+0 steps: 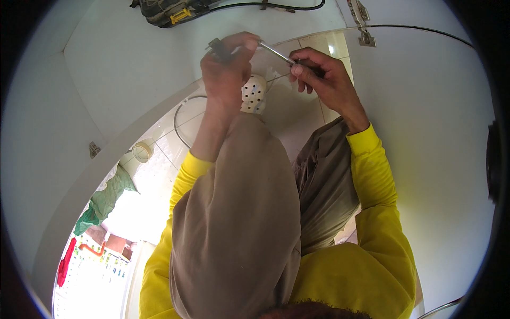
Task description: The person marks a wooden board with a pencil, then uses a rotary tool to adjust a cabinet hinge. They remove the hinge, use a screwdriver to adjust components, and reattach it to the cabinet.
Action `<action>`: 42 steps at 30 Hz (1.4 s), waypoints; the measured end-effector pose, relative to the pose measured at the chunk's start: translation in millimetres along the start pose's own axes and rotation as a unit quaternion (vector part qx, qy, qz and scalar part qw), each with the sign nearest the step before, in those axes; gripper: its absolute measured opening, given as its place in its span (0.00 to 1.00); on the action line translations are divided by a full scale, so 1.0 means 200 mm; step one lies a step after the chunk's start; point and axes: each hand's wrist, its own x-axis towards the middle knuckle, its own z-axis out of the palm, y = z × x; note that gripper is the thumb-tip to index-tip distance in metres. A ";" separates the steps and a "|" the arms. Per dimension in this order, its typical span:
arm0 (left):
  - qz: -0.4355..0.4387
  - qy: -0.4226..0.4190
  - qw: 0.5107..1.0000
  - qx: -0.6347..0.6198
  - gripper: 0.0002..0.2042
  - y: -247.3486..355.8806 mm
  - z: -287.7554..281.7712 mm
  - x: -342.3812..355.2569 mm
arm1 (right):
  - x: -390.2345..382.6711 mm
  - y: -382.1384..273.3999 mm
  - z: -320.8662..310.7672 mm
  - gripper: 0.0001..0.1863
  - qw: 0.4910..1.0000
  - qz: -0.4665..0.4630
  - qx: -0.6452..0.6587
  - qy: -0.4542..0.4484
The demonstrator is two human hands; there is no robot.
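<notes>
My right hand (319,74) is closed around the dark handle of a screwdriver, at the upper middle. The bright metal shaft of the screwdriver (276,52) slants up and left toward my other hand. My left hand (227,66) is closed round a small dark grey piece (220,50), which looks like a metal fitting but is blurred. Its thumb and fingertips are at the far end of the shaft. Whether the shaft's tip touches the grey piece is hidden by the fingers.
White cabinet panels (425,133) stand on both sides, with a metal hinge (362,24) at the upper right. A black tool case (170,10) with a yellow latch and a cable lies at the top. My knees (239,212), a white perforated shoe (254,94) and a round container (142,152) are below.
</notes>
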 end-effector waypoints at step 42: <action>-0.118 -0.127 0.909 -0.380 0.26 0.01 0.05 0.02 | 0.05 0.01 0.12 0.14 0.991 -0.073 0.028 0.109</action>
